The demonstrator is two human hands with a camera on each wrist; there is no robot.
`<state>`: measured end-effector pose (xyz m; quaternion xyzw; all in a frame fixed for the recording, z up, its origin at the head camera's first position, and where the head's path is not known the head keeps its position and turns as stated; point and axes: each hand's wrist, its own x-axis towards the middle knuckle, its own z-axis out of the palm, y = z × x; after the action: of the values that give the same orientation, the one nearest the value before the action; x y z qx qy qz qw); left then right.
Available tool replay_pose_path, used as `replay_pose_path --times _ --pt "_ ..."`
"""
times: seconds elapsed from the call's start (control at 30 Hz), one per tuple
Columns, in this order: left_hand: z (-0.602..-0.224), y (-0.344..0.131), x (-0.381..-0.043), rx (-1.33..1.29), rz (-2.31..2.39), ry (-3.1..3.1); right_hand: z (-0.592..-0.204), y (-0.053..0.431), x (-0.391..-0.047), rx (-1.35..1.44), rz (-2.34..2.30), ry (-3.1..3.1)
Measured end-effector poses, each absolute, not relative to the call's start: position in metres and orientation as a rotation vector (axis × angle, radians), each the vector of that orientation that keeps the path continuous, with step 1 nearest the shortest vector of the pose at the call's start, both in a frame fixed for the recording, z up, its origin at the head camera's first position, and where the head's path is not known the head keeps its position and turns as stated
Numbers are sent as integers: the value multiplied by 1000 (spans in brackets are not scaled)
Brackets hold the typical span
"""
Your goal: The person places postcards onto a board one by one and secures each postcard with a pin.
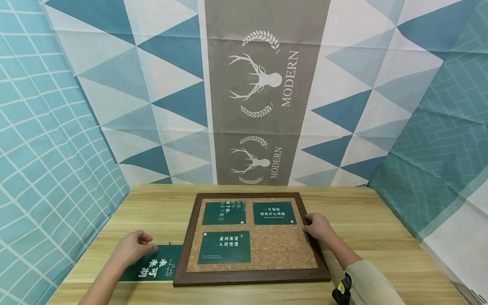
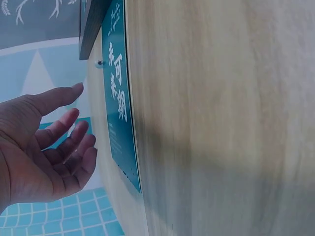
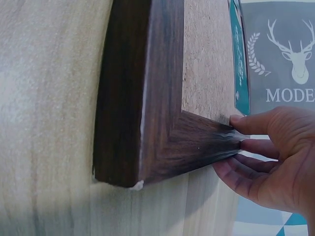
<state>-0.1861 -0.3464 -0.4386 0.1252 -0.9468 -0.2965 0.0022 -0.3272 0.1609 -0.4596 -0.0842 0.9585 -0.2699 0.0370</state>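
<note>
A corkboard with a dark brown wooden frame lies on the table. Three green cards are on its cork: an upper left card, an upper right card and a lower left card, with small pins at some corners. My right hand grips the frame's right side, thumb on top and fingers at the outer edge. Over a loose green card left of the board hovers my left hand, holding nothing, its fingers loosely curled.
A small clear pin stands beside the loose card. The wooden table extends around the board. Patterned cloth hangs behind it, and blue tiled cloth is at the left.
</note>
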Motion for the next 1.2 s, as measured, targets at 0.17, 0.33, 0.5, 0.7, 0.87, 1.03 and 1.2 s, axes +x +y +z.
replay_pose_path --times 0.17,0.33,0.5,0.7,0.87,1.03,1.2 --pt "-438 -350 -184 432 -929 -3010 -458 160 -326 -264 -830 2940" --pt "-438 -353 -182 435 -901 -3056 -458 160 -325 -275 -835 2943" --pt "-439 -355 -180 450 -865 -3088 -458 161 -326 -273 -840 2941" --pt "-441 -357 -180 490 -791 -3144 -459 162 -326 -269 -850 2925" --pt "-443 -359 -180 523 -756 -3170 -459 161 -326 -265 -834 2926" --pt "-445 -360 -180 535 -743 -3176 -458 161 -327 -265 -833 2931" --pt "-445 -360 -182 529 -740 -3182 -458 162 -328 -270 -831 2932"
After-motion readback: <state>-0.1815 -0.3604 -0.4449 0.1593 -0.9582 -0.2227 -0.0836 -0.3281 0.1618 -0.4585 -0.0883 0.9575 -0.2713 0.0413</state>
